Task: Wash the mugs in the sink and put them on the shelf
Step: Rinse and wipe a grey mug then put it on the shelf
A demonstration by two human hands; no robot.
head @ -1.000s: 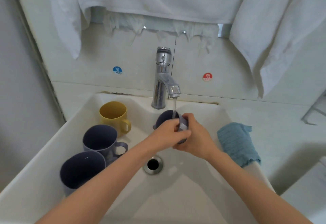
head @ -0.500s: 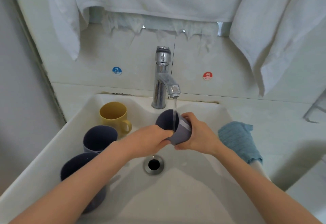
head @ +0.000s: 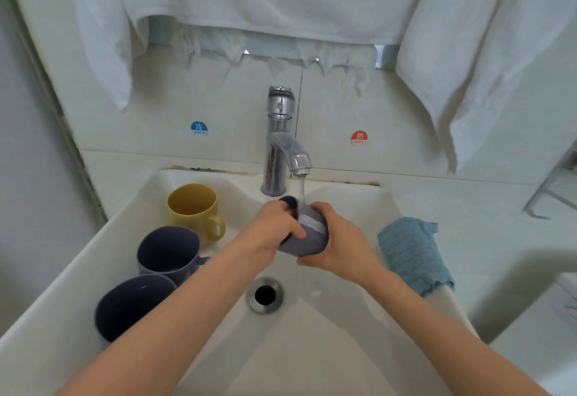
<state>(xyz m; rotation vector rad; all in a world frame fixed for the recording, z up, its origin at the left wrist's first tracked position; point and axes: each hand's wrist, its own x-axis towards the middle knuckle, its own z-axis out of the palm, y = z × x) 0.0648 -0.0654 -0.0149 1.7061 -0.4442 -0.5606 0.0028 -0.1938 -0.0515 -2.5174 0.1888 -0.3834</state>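
1. Well, at the far left the sloping left wall of the white sink [head: 62, 286] has three mugs lined up against it. The nearest dark mug [head: 131, 305] is at lower left and the second dark mug [head: 168, 252] is just above it. Whether those two touch I cannot tell. The yellow mug [head: 192, 208] stands above them with its handle turned right.
2. The widest open stretch of basin floor lies right of that row, around the drain [head: 265, 294] at lower centre, and both forearms cross it.
3. The left hand [head: 271, 230], at centre frame, is curled round the mouth end of the held mug [head: 307, 236]. Its fingers fold over the rim, but how far inside they reach is hidden.
4. The held mug, also dark grey-blue, is tilted above the basin with its mouth towards the back wall. It sits just under the spout of the chrome faucet [head: 278, 139]. The water stream [head: 301, 188] lands on its upper side, between the two hands.
5. The right hand [head: 340, 245] wraps the base end from the right, thumb on top and fingers curled beneath.
6. A blue cloth [head: 412, 252] hangs over the sink's right rim, near the right wrist but apart from it.
7. The count is four mugs, three dark and one yellow, with both hands on the same mug, plus one cloth and one faucet. There are two stickers, a COLD sticker [head: 199, 128] left of the faucet and a HOT sticker [head: 359, 137] to its right.
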